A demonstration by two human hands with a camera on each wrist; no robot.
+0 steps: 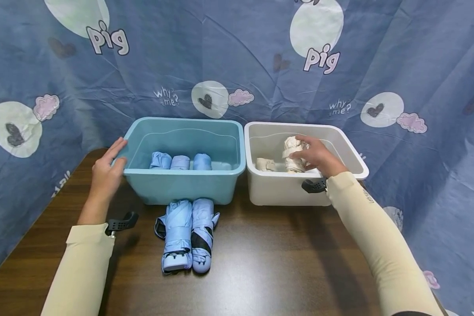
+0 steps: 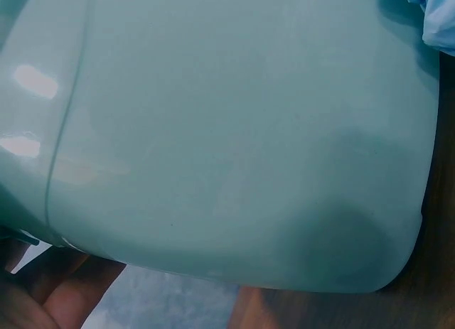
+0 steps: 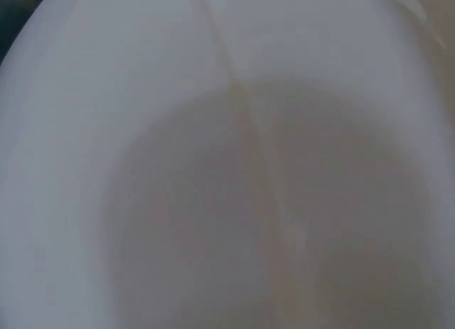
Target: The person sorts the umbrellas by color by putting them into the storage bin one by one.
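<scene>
My left hand (image 1: pixel 105 171) touches the left end of the blue bin (image 1: pixel 181 186), fingers fairly straight along its rim. In the left wrist view, fingers (image 2: pixel 78 290) show beside the bin's wall (image 2: pixel 234 144). Inside the white bin (image 1: pixel 288 191), my right hand (image 1: pixel 317 156) grips a beige folded umbrella (image 1: pixel 294 163) that stands upright or nearly so. Another beige rolled bundle (image 1: pixel 265 164) lies to its left. The right wrist view shows only a blurred pale wall of the white bin (image 3: pixel 178 222).
Three blue rolled bundles (image 1: pixel 202 162) sit in the blue bin. Two blue folded umbrellas (image 1: pixel 177 237) lie side by side on the brown table (image 1: pixel 260 263), against the blue bin's front. A patterned blue curtain (image 1: pixel 237 52) hangs behind the bins.
</scene>
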